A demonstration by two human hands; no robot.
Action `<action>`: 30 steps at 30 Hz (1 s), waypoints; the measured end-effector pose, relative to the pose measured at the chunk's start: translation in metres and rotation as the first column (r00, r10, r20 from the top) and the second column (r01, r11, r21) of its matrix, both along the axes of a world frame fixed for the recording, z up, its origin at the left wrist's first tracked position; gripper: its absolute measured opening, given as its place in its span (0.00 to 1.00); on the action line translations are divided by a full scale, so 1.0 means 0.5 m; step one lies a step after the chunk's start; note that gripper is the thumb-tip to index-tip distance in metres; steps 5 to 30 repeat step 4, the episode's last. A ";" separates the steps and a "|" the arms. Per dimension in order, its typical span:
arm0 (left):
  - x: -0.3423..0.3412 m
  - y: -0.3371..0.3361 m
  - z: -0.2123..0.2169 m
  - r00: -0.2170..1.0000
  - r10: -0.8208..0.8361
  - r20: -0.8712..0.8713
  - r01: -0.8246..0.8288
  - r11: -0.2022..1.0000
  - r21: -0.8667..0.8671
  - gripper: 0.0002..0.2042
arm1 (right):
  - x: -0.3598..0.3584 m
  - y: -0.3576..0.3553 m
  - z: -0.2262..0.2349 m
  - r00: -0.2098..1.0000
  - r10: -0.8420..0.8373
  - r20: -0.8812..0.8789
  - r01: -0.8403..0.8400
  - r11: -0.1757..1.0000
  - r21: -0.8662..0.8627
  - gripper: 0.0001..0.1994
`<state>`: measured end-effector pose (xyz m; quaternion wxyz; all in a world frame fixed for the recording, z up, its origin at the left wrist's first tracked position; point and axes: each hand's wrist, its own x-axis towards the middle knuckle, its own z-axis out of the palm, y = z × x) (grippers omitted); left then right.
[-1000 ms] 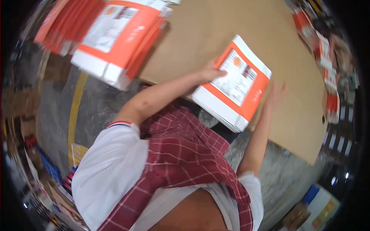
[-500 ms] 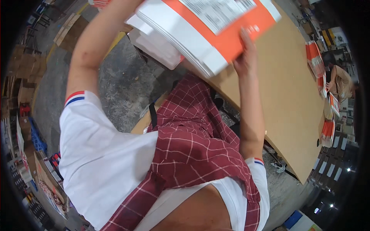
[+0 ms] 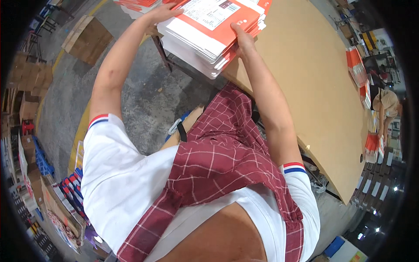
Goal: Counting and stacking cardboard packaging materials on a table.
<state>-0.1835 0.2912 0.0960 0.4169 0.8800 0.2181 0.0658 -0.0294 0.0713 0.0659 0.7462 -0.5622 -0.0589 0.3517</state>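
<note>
A thick stack of orange and white cardboard envelopes [image 3: 192, 37], the top one with a white label [image 3: 210, 13], sits by the near left corner of the tan table. My left hand [image 3: 166, 12] is at its far left edge, fingertips against it and partly hidden. My right hand [image 3: 245, 43] grips the right side, thumb on top and the other fingers down the edge, closed round it. Between them my two hands hold the pile, its layers slightly uneven. More orange and white envelopes [image 3: 137, 4] lie just beyond my left hand.
The tan tabletop [image 3: 312, 87] stretches to the right. Piles of orange and white envelopes [image 3: 357, 67] line its far right edge, where another person [image 3: 386, 105] bends over. A cardboard box [image 3: 87, 40] stands on the floor at left, a blue crate [image 3: 42, 155] lower down.
Both hands and the stack have moved left and lower in view, and more of the pile shows. My left hand has come into sight. The other person has bent further over.
</note>
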 end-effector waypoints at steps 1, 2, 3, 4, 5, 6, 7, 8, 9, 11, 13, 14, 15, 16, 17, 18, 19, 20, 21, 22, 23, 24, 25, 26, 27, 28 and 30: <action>-0.010 -0.018 0.001 0.995 0.097 -0.031 -0.099 0.988 -0.115 0.30 | -0.001 -0.001 -0.002 1.000 -0.021 0.016 0.020 0.998 0.056 0.23; -0.033 -0.019 -0.005 0.976 0.205 -0.078 -0.218 0.950 -0.223 0.30 | -0.010 0.002 0.007 1.000 -0.018 0.014 0.017 0.998 0.061 0.23; -0.034 0.030 -0.055 0.985 0.158 -0.069 -0.171 0.946 -0.274 0.31 | -0.013 0.003 0.019 0.993 0.065 0.101 -0.060 0.997 -0.056 0.26; -0.028 0.022 -0.069 0.979 0.203 -0.034 -0.206 0.956 -0.208 0.33 | -0.010 -0.009 0.038 0.975 0.139 0.173 -0.106 0.977 -0.184 0.29; -0.028 0.022 -0.069 0.979 0.203 -0.034 -0.206 0.956 -0.208 0.33 | -0.010 -0.009 0.038 0.975 0.139 0.173 -0.106 0.977 -0.184 0.29; -0.028 0.022 -0.069 0.979 0.203 -0.034 -0.206 0.956 -0.208 0.33 | -0.010 -0.009 0.038 0.975 0.139 0.173 -0.106 0.977 -0.184 0.29; -0.028 0.022 -0.069 0.979 0.203 -0.034 -0.206 0.956 -0.208 0.33 | -0.010 -0.009 0.038 0.975 0.139 0.173 -0.106 0.977 -0.184 0.29; -0.028 0.022 -0.069 0.979 0.203 -0.034 -0.206 0.956 -0.208 0.33 | -0.010 -0.009 0.038 0.975 0.139 0.173 -0.106 0.977 -0.184 0.29; -0.028 0.022 -0.069 0.979 0.203 -0.034 -0.206 0.956 -0.208 0.33 | -0.010 -0.009 0.038 0.975 0.139 0.173 -0.106 0.977 -0.184 0.29; -0.028 0.022 -0.069 0.979 0.203 -0.034 -0.206 0.956 -0.208 0.33 | -0.010 -0.009 0.038 0.975 0.139 0.173 -0.106 0.977 -0.184 0.29; -0.028 0.022 -0.069 0.979 0.203 -0.034 -0.206 0.956 -0.208 0.33 | -0.010 -0.009 0.038 0.975 0.139 0.173 -0.106 0.977 -0.184 0.29; -0.028 0.022 -0.069 0.979 0.203 -0.034 -0.206 0.956 -0.208 0.33 | -0.010 -0.009 0.038 0.975 0.139 0.173 -0.106 0.977 -0.184 0.29; -0.028 0.022 -0.069 0.979 0.203 -0.034 -0.206 0.956 -0.208 0.33 | -0.010 -0.009 0.038 0.975 0.139 0.173 -0.106 0.977 -0.184 0.29; -0.028 0.022 -0.069 0.979 0.203 -0.034 -0.206 0.956 -0.208 0.33 | -0.010 -0.009 0.038 0.975 0.139 0.173 -0.106 0.977 -0.184 0.29; -0.028 0.022 -0.069 0.979 0.203 -0.034 -0.206 0.956 -0.208 0.33 | -0.010 -0.009 0.038 0.975 0.139 0.173 -0.106 0.977 -0.184 0.29; -0.028 0.022 -0.069 0.979 0.203 -0.034 -0.206 0.956 -0.208 0.33 | -0.010 -0.009 0.038 0.975 0.139 0.173 -0.106 0.977 -0.184 0.29; -0.028 0.022 -0.069 0.979 0.203 -0.034 -0.206 0.956 -0.208 0.33 | -0.010 -0.009 0.038 0.975 0.139 0.173 -0.106 0.977 -0.184 0.29; -0.028 0.022 -0.069 0.979 0.203 -0.034 -0.206 0.956 -0.208 0.33 | -0.010 -0.009 0.038 0.975 0.139 0.173 -0.106 0.977 -0.184 0.29; -0.028 0.022 -0.069 0.979 0.203 -0.034 -0.206 0.956 -0.208 0.33 | -0.010 -0.009 0.038 0.975 0.139 0.173 -0.106 0.977 -0.184 0.29; -0.028 0.022 -0.069 0.979 0.203 -0.034 -0.206 0.956 -0.208 0.33 | -0.010 -0.009 0.038 0.975 0.139 0.173 -0.106 0.977 -0.184 0.29; -0.028 0.022 -0.069 0.979 0.203 -0.034 -0.206 0.956 -0.208 0.33 | -0.010 -0.009 0.038 0.975 0.139 0.173 -0.106 0.977 -0.184 0.29; -0.028 0.022 -0.069 0.979 0.203 -0.034 -0.206 0.956 -0.208 0.33 | -0.010 -0.009 0.038 0.975 0.139 0.173 -0.106 0.977 -0.184 0.29; -0.028 0.022 -0.069 0.979 0.203 -0.034 -0.206 0.956 -0.208 0.33 | -0.010 -0.009 0.038 0.975 0.139 0.173 -0.106 0.977 -0.184 0.29; -0.028 0.022 -0.069 0.979 0.203 -0.034 -0.206 0.956 -0.208 0.33 | -0.010 -0.009 0.038 0.975 0.139 0.173 -0.106 0.977 -0.184 0.29; -0.028 0.022 -0.069 0.979 0.203 -0.034 -0.206 0.956 -0.208 0.33 | -0.010 -0.009 0.038 0.975 0.139 0.173 -0.106 0.977 -0.184 0.29; -0.028 0.022 -0.069 0.979 0.203 -0.034 -0.206 0.956 -0.208 0.33 | -0.010 -0.009 0.038 0.975 0.139 0.173 -0.106 0.977 -0.184 0.29; -0.028 0.022 -0.069 0.979 0.203 -0.034 -0.206 0.956 -0.208 0.33 | -0.010 -0.009 0.038 0.975 0.139 0.173 -0.106 0.977 -0.184 0.29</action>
